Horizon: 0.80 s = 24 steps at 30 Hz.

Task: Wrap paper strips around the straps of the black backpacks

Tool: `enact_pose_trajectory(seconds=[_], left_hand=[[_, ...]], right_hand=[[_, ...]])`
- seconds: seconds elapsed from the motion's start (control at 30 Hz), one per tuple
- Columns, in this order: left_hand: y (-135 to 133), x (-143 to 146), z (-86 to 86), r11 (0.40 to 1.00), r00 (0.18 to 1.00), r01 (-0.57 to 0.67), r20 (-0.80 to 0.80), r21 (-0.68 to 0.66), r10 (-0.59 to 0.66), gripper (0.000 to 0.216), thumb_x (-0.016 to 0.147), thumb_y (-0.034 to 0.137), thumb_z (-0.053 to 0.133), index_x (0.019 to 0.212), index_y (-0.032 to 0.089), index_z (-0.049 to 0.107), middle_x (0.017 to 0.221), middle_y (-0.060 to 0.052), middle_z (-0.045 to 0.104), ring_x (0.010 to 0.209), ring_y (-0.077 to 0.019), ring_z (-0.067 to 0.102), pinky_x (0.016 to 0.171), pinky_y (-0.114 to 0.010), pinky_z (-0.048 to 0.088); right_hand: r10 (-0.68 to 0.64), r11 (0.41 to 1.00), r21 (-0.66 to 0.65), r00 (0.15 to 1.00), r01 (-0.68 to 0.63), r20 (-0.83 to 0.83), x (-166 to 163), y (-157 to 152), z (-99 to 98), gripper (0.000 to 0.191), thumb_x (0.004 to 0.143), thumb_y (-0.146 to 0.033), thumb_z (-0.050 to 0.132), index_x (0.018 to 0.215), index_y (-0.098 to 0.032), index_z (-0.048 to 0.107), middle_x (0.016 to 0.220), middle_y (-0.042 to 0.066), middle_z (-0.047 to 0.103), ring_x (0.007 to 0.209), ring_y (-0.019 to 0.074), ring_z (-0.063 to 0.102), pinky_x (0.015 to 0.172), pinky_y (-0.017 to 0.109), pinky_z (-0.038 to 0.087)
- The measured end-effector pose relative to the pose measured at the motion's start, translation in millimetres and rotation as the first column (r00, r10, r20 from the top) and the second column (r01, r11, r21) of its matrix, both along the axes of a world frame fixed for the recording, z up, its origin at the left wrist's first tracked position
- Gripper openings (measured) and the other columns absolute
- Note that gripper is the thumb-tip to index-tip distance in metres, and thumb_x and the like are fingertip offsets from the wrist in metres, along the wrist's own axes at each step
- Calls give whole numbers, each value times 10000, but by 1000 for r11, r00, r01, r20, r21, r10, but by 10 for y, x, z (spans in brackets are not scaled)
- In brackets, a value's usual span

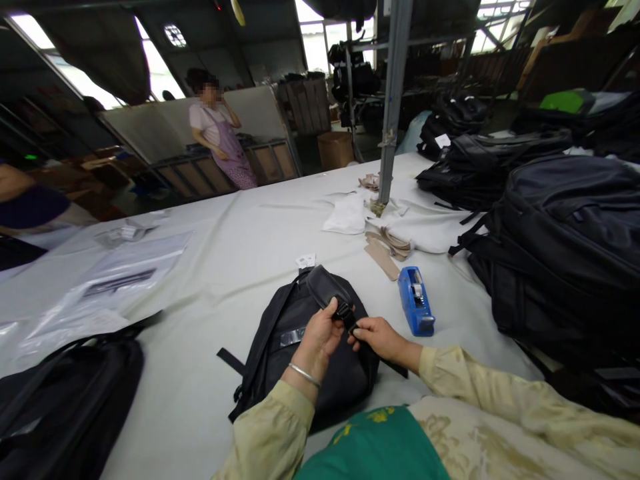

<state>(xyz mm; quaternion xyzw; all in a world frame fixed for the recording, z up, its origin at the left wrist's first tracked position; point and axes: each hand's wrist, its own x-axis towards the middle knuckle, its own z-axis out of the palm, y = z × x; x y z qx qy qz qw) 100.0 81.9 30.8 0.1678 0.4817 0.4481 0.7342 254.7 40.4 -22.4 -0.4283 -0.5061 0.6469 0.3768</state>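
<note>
A black backpack [280, 313] lies on the white table in front of me, with a small white tag [305, 261] at its top end. Over it, my left hand [324, 331] is closed around a black strap buckle [345, 312], beside a wide padded part of the strap [325, 285]. My right hand [377, 338] pinches the strap just at the lower end of the buckle. The fingers partly cover the buckle, so I cannot tell whether its halves are joined.
A blue tape dispenser [416, 301] stands right of the backpack, near brown card strips [387, 250]. Black backpacks [575, 233] are piled at right; another backpack [65, 400] lies at left. Clear plastic bags [125, 273] lie left. A metal post [393, 100] rises behind. A person [220, 133] stands beyond the table [225, 233].
</note>
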Motion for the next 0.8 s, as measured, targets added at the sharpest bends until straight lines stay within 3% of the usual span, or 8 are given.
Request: enact_pose_trajectory(seconds=[0.13, 0.23, 0.33, 0.43, 0.53, 0.63, 0.73, 0.8], left_hand=[[125, -46, 79, 1000, 1000, -1, -22, -8, 1, 268, 869, 367, 621, 930, 106, 629, 790, -122, 716, 572, -191, 651, 496, -289, 492], [144, -80, 84, 996, 996, -79, -34, 29, 80, 183, 853, 286, 651, 912, 114, 631, 781, -99, 714, 626, -181, 672, 573, -283, 521], [75, -46, 13, 999, 999, -43, -13, 27, 44, 202, 845, 300, 659, 893, 106, 626, 740, -97, 700, 581, -181, 651, 526, -284, 503], [1, 13, -83, 999, 999, 23, 23, 38, -24, 287, 849, 400, 636, 859, 114, 610, 640, -63, 648, 460, -173, 575, 401, -273, 419], [-4, 10, -119, 998, 998, -6, 55, 67, 2, 287, 833, 405, 658, 760, 142, 566, 520, 11, 545, 379, -132, 485, 375, -257, 386], [40, -46, -49, 998, 998, -44, 35, 43, 43, 238, 843, 338, 660, 762, 132, 570, 553, -9, 581, 421, -136, 538, 423, -263, 444], [71, -79, 89, 991, 991, -131, 7, 28, 131, 167, 858, 267, 645, 835, 106, 607, 719, -94, 688, 603, -187, 668, 545, -287, 530], [80, -71, 185, 990, 991, -136, 12, 34, 135, 170, 875, 263, 618, 824, 100, 611, 736, -108, 701, 611, -193, 675, 547, -290, 536]], right_hand=[[22, 1000, 14, 998, -22, -51, -30, 135, 125, 278, 771, -410, 662, 821, -138, 673, 816, 59, 724, 676, 146, 659, 691, 290, 510], [33, 997, -63, 999, -34, -16, 9, 64, 28, 313, 784, -438, 645, 836, -131, 677, 779, 58, 720, 639, 137, 650, 626, 261, 489], [-8, 995, -96, 1000, 6, -22, -28, 41, -37, 326, 777, -451, 633, 813, -129, 669, 767, 65, 722, 614, 143, 652, 591, 261, 480], [-69, 994, -86, 997, 66, -40, -133, 165, 63, 281, 739, -417, 658, 742, -137, 642, 723, 59, 716, 602, 157, 656, 617, 290, 498], [-32, 999, 11, 997, 33, -71, -181, 292, 211, 263, 765, -397, 648, 735, -136, 650, 706, 54, 713, 634, 163, 668, 668, 303, 505], [16, 998, 64, 997, -11, -79, -146, 289, 243, 288, 792, -413, 636, 811, -130, 683, 793, 68, 732, 676, 161, 681, 689, 299, 507], [27, 1000, -10, 999, -27, -45, -114, 233, 204, 302, 764, -422, 663, 822, -126, 685, 809, 77, 738, 670, 168, 687, 670, 301, 515], [-2, 999, -36, 999, 0, -38, -131, 242, 232, 302, 746, -423, 675, 793, -125, 679, 776, 75, 735, 653, 173, 687, 664, 308, 522]])
